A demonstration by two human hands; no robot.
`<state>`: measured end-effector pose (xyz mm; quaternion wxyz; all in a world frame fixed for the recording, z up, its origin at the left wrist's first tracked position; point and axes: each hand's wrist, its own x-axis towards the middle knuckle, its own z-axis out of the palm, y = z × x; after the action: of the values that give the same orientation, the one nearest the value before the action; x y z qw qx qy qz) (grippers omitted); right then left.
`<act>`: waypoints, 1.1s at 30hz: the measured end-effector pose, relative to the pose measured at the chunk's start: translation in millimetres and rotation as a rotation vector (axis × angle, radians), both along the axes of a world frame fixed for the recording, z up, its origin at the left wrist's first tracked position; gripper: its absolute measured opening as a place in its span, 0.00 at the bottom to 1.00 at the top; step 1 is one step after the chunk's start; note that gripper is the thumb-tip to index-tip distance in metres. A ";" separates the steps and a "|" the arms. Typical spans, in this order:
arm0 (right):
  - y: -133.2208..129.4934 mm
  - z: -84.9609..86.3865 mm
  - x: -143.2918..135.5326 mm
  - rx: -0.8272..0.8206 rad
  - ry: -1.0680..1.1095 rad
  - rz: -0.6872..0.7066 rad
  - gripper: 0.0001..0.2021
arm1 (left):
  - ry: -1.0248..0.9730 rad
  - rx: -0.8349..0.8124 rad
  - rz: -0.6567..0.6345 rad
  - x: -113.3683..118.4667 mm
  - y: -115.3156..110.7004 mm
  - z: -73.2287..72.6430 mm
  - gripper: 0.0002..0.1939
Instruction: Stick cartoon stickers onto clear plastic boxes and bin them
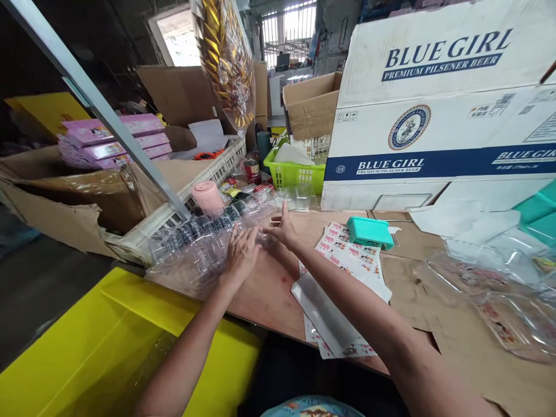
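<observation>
Right now, both hands are together over the left part of the tabletop [278,286], fingertips almost meeting at the clear plastic [204,252]. The left hand [242,255] is back up, fingers stretched forward and slightly apart; the right hand [281,230] comes in from the side, one finger raised, the others reaching across towards the left. Does either one pinch an edge? Cannot tell from this angle, the stuff is so see-through!

That plastic lies in a long, ridged run along the tabletop's left side, beside the white crate [163,225], with the pink jar [207,197] just behind it. A can [252,171] stands farther back, near the green basket [297,176].

Over to the right of the hands, printed sheets [341,246] lie overlapping under the right forearm, a teal box [370,232] resting at their far end. Well to the right, more clear packs [473,275] are piled on flat cardboard [417,315]. Behind it all stands the big beer carton [443,127], and down at the lower left, below the tabletop's edge, there's the yellow bin [82,347].
</observation>
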<state>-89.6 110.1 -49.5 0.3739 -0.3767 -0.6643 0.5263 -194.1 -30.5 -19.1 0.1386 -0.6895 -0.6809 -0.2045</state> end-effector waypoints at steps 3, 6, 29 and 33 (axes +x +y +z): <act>8.0 2.7 11.9 0.004 0.012 -0.007 0.65 | -0.028 0.017 0.007 -7.7 -4.3 -0.4 0.27; 17.7 4.2 27.4 0.041 -0.015 -0.047 0.58 | -0.058 0.025 0.013 -13.3 -7.7 -2.4 0.27; -93.7 106.3 215.8 0.277 0.061 0.015 0.40 | -1.468 -0.352 -0.408 122.1 8.6 0.3 0.15; -150.8 97.3 255.3 -0.314 0.358 0.277 0.37 | -2.192 -0.455 -0.361 151.6 -13.5 -0.9 0.16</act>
<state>165.7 -40.7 47.8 0.3469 -0.2366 -0.5429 0.7273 -42.5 -44.0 -20.0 -0.6924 -0.2361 -0.3474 -0.5867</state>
